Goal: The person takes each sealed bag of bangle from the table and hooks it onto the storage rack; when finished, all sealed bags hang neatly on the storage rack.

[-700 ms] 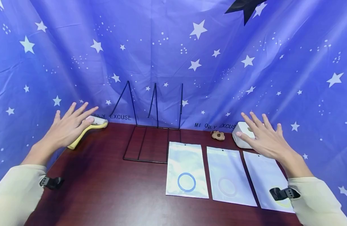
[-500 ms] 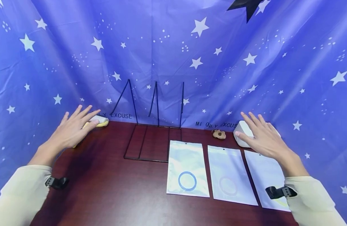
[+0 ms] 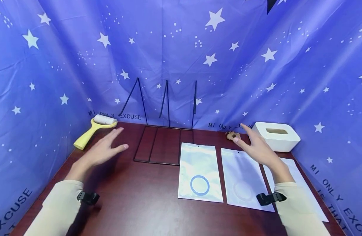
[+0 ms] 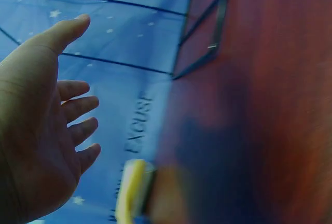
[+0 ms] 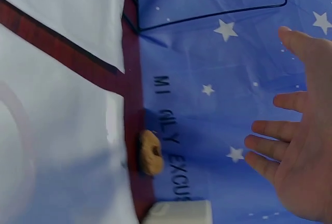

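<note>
Red table (image 3: 139,203), pouches (image 3: 200,164), rack (image 3: 169,127), roller (image 3: 88,136), box (image 3: 279,141)

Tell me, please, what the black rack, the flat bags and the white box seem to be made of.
Black rack: probably metal wire, perhaps coated, fairly matte; its rods are thin and sharply bent.
Flat bags: likely glossy plastic film; the leftmost shows bright, silvery highlights.
White box: looks like smooth moulded plastic, given its even colour and rounded corners, though painted material remains possible.
</note>
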Tool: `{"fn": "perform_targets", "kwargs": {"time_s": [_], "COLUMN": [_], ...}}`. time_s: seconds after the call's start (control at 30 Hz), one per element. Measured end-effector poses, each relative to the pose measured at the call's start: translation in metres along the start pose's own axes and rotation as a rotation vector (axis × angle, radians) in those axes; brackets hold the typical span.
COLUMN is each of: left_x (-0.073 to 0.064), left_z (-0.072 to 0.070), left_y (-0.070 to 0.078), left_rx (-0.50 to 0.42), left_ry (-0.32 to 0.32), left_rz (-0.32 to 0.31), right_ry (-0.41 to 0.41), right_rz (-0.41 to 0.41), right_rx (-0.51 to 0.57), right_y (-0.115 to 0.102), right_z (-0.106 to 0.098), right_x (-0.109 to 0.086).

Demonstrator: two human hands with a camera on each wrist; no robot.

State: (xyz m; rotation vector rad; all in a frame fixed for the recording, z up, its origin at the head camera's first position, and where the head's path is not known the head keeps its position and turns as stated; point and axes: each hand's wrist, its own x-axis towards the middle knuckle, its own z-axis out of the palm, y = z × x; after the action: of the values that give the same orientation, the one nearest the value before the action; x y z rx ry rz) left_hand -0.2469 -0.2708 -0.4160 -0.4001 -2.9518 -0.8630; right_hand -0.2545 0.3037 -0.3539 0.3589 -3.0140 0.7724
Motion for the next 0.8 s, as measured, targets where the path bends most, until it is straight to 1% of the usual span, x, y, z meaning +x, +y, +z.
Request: {"fn": "perform_targets", "kwargs": {"time_s": [0.07,0.17,0.3,0.43,0.6,0.73,0.8], "left_x": [0.001,0.003,0.007,0.008,0.01,0.009,0.009], "left_z": [0.014,0.033,0.052,0.065,0.078,0.086,0.089], "left_y": [-0.003,-0.007,-0.011,-0.017,-0.023,-0.024,-0.023], "left_rx": [-0.011,-0.032,-0.056,-0.081,-0.095,-0.089,-0.077], "left_ry": [-0.023,-0.044,-0.047,-0.043,-0.047,-0.035,-0.022], "left_rz": [-0.011,-0.005,0.015,0.003,-0.011,0.012,0.027], "right_ry": [0.013,0.027,0.041,0.027,-0.013,-0.052,-0.066], "right_rz": [-0.004,-0.013,-0.029,-0.006,0.032,0.059,0.074], "right_rx": [0.033,0.114,0.194,0.244,0.331,0.412,0.437], "right_y": [0.003,0.01,0.015,0.018,0.022,0.024,0.026], "right_z": [0.01,0.027,0.049,0.07,0.089,0.099,0.103], "right_x": [0.002,0.006,0.012,0.017,0.022,0.025,0.027]}}
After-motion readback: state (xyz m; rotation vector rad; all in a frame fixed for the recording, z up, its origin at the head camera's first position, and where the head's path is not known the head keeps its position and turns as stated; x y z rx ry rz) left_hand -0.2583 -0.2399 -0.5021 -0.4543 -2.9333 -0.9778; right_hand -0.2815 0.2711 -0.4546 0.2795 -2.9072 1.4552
